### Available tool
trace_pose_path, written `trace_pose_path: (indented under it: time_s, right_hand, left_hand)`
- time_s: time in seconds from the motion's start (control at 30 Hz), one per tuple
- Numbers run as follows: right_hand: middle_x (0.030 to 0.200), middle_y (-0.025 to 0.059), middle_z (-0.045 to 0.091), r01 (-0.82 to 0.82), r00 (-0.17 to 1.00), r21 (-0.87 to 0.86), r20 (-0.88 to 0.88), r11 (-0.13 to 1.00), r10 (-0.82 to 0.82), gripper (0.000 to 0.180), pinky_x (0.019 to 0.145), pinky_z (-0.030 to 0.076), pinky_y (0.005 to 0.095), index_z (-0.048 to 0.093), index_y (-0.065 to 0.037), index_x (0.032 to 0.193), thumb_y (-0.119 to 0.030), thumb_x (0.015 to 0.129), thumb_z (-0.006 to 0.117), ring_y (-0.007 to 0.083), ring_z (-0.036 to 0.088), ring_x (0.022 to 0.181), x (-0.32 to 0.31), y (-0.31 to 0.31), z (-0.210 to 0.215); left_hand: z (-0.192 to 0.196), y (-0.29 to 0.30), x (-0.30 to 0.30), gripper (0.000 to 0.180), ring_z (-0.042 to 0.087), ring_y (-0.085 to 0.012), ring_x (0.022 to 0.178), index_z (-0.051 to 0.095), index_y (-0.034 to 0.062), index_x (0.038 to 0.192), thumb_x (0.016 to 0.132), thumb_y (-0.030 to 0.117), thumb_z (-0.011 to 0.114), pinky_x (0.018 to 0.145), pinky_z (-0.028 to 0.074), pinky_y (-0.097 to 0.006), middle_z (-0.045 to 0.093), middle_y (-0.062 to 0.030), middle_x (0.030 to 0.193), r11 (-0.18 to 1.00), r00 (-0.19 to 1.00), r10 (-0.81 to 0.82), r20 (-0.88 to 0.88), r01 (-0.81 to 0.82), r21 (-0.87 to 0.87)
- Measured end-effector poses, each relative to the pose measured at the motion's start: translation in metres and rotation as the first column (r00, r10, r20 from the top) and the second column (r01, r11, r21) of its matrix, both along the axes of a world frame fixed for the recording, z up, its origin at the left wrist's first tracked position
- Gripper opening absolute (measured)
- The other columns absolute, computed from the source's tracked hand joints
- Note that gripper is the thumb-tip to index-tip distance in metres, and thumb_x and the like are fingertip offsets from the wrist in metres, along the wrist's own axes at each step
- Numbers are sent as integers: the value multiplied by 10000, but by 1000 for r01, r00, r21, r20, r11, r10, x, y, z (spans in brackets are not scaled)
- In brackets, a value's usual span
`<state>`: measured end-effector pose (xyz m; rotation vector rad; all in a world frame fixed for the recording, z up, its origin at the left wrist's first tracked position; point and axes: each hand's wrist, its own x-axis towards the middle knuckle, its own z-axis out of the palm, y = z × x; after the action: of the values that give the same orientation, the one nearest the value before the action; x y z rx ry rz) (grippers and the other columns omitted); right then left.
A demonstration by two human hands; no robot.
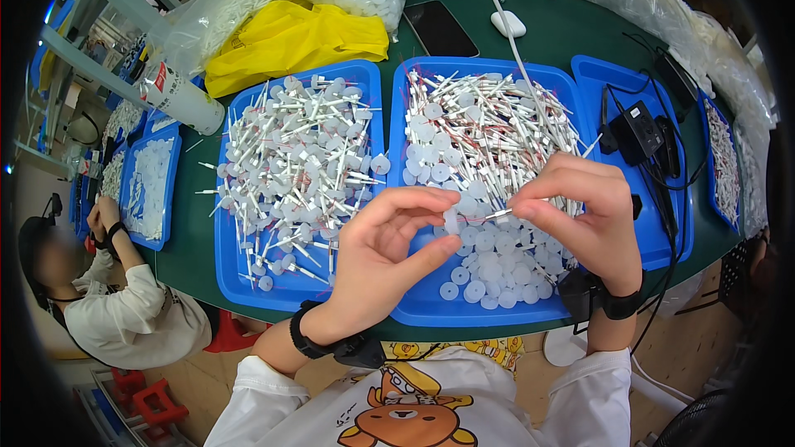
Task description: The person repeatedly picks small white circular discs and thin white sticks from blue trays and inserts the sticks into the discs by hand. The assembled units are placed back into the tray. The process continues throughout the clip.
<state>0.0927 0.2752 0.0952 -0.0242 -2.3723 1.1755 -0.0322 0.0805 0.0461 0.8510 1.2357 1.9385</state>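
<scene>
Over the middle blue tray (399, 312), my left hand (387, 240) pinches a translucent white disc (451, 222) on edge between thumb and fingers. My right hand (584, 213) grips a thin white stick-like part with reddish wires (498, 214) between thumb and forefinger. Its wires reach toward the disc; whether they pass through its hole is too small to tell. Below both hands lie loose white discs (505, 269) in the tray's near part. Beyond them is a heap of white sticks with red wires (489, 120).
To the left, another blue tray (228, 277) holds sticks joined with discs. A blue tray (675, 236) with black adapters and cables stands right. Behind lie a yellow bag (298, 37), a phone (440, 29) and a white case (508, 24). A co-worker (137, 314) sits far left.
</scene>
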Motion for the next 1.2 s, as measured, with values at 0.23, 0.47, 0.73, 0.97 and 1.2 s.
trace_pose_path:
  time_s: [0.23,0.47,0.73,0.97,1.2]
  right_hand:
    - [700,61,628,-120,992,0,42,993,120,77,547,415,313,717,-40,812,-101,797,762,200,570,615,-1,1,-3]
    - [701,68,603,-207,954,-65,209,976,217,103,587,429,338,687,-53,849,-137,825,741,226,573,639,1,-4,2]
    - [706,87,549,-182,972,174,180,968,151,123,610,437,369,653,-50,882,-154,851,710,281,549,663,2,-10,-2]
    - [687,107,523,-277,953,118,163,954,257,160,594,434,395,592,-12,792,-121,876,673,307,538,632,3,-11,-1]
    - [630,115,507,-313,915,-68,247,947,320,227,511,402,391,574,-1,722,-120,901,649,303,536,557,4,-9,0]
  left_hand:
    - [1,1,3,379,574,-215,1170,568,-44,1178,825,-130,675,965,484,-347,596,-166,1229,990,990,-136,41,134,38]
    - [1,0,1,371,586,-215,1151,573,-50,1174,826,-127,677,978,483,-356,605,-164,1212,994,994,-107,-12,107,1]
    - [-1,-1,3,328,602,-229,1138,631,-54,1132,816,-115,695,989,486,-358,626,-172,1184,999,992,-50,-117,49,-11]
    - [5,-3,3,286,649,-252,1080,680,-55,1076,797,-103,718,935,523,-345,666,-194,1134,997,976,-47,-214,35,-62]
    - [10,-3,2,279,676,-295,1014,704,-51,973,715,-140,757,883,550,-388,697,-187,1013,991,906,-51,-421,-5,-130]
